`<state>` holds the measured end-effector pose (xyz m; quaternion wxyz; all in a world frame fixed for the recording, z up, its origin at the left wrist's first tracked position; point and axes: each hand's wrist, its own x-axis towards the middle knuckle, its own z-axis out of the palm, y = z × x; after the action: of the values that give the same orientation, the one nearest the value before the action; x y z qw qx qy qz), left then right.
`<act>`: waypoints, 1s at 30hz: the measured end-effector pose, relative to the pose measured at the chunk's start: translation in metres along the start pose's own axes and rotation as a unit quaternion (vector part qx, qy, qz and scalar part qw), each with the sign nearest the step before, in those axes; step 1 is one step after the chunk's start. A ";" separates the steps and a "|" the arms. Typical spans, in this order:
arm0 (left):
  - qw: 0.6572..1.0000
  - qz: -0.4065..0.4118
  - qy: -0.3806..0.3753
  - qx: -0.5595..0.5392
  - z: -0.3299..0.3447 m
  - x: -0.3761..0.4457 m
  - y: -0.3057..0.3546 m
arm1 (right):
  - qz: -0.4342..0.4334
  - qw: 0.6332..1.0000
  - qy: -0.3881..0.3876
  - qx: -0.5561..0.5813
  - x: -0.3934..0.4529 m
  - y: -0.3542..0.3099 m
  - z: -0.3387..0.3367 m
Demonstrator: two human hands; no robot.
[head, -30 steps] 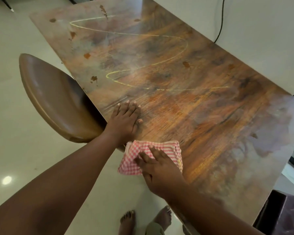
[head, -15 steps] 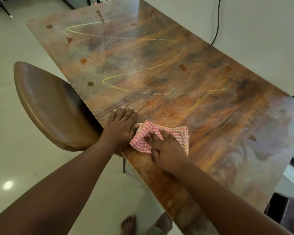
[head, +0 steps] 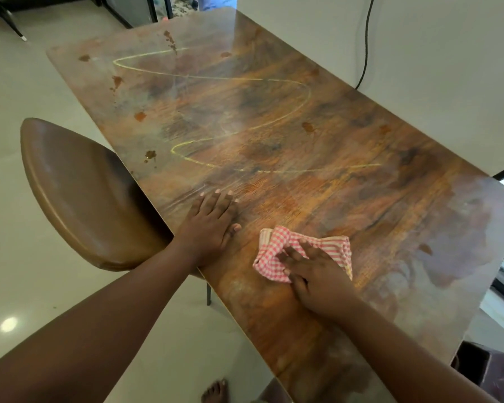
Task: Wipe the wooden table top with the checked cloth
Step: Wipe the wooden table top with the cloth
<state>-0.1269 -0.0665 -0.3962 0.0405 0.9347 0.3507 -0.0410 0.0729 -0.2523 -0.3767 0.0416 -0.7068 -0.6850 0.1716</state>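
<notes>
Right hand (head: 317,274) presses checked cloth (head: 303,254) flat-fingered onto table top (head: 317,126); left hand (head: 210,225) rests open.

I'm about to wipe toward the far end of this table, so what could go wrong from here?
The yellow squiggle and brown spots may smear across the table top under the bunched checked cloth. The right hand covers only part of the cloth, so it may slip. The left hand sits in the cloth's likely path.
</notes>
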 end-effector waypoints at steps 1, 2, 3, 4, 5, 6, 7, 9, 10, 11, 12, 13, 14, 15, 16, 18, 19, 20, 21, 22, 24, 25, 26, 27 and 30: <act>1.000 0.002 0.000 -0.001 -0.001 0.002 0.002 | 0.012 1.000 0.001 -0.003 0.004 0.007 -0.003; 1.000 0.005 0.000 -0.001 -0.001 0.004 0.005 | 0.022 1.000 0.002 -0.006 0.010 0.012 -0.006; 1.000 0.008 -0.001 -0.001 -0.001 0.007 0.008 | 0.031 0.999 0.006 -0.011 0.016 0.014 -0.007; 1.000 0.014 -0.003 -0.001 -0.001 0.009 0.010 | 0.039 0.999 0.012 -0.014 0.022 0.014 -0.007; 1.000 0.022 -0.007 -0.003 0.000 0.012 0.013 | 0.046 0.999 0.015 -0.016 0.028 0.011 -0.006; 0.999 0.031 -0.010 -0.006 0.000 0.014 0.015 | 0.050 0.998 0.017 -0.017 0.033 0.007 -0.004; 0.999 0.039 -0.010 -0.011 0.000 0.016 0.018 | 0.051 0.998 0.017 -0.017 0.037 0.003 -0.003; 0.998 0.052 -0.010 -0.019 0.002 0.020 0.023 | 0.047 0.999 0.013 -0.019 0.041 -0.005 -0.001; 0.998 0.057 -0.014 -0.021 0.002 0.021 0.025 | 0.042 0.999 0.010 -0.020 0.041 -0.007 0.000; 0.998 0.060 -0.019 -0.021 0.003 0.023 0.026 | 0.036 0.999 0.006 -0.021 0.038 -0.009 0.000; 0.998 0.062 -0.021 -0.019 0.003 0.025 0.028 | 0.029 0.999 0.003 -0.021 0.034 -0.010 0.001; 0.998 0.062 -0.020 -0.017 0.003 0.027 0.029 | 0.023 1.000 0.000 -0.019 0.028 -0.010 0.001; 0.998 0.063 -0.016 -0.019 0.002 0.030 0.030 | 0.019 1.000 -0.002 -0.016 0.022 -0.009 0.002; 0.998 0.065 -0.013 -0.021 0.001 0.033 0.032 | 0.018 1.000 -0.002 -0.011 0.015 -0.007 0.002; 0.997 0.068 -0.012 -0.023 0.001 0.035 0.033 | 0.019 1.000 -0.002 -0.007 0.009 -0.003 0.002; 0.997 0.073 -0.008 -0.025 0.000 0.040 0.037 | 0.030 1.000 -0.004 -0.006 0.001 0.009 0.000; 0.997 0.075 -0.006 -0.026 0.000 0.042 0.040 | 0.037 0.999 -0.004 -0.007 0.001 0.016 -0.002; 0.997 0.076 -0.008 -0.028 -0.001 0.044 0.043 | 0.045 0.999 0.000 -0.009 0.002 0.024 -0.004; 0.997 0.077 -0.011 -0.031 -0.001 0.046 0.045 | 0.056 0.998 0.008 -0.013 0.005 0.031 -0.006; 0.996 0.076 -0.015 -0.032 -0.001 0.048 0.048 | 0.069 0.997 0.017 -0.017 0.009 0.037 -0.008; 0.997 0.072 -0.023 -0.035 -0.001 0.049 0.052 | 0.092 0.995 0.030 -0.020 0.020 0.045 -0.012; 0.996 0.071 -0.025 -0.037 -0.001 0.050 0.054 | 0.099 0.994 0.032 -0.019 0.026 0.047 -0.013; 0.996 0.072 -0.024 -0.038 -0.001 0.050 0.055 | 0.101 0.994 0.033 -0.017 0.032 0.047 -0.014; 0.996 0.074 -0.023 -0.040 0.000 0.050 0.056 | 0.101 0.994 0.032 -0.016 0.037 0.046 -0.014; 0.996 0.072 -0.018 -0.047 0.002 0.052 0.058 | 0.086 0.996 0.026 -0.018 0.048 0.039 -0.013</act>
<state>-0.0497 -0.0761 -0.4010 0.0932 0.9537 0.2834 -0.0380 0.1142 -0.2055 -0.3846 0.0322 -0.7679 -0.6235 0.1435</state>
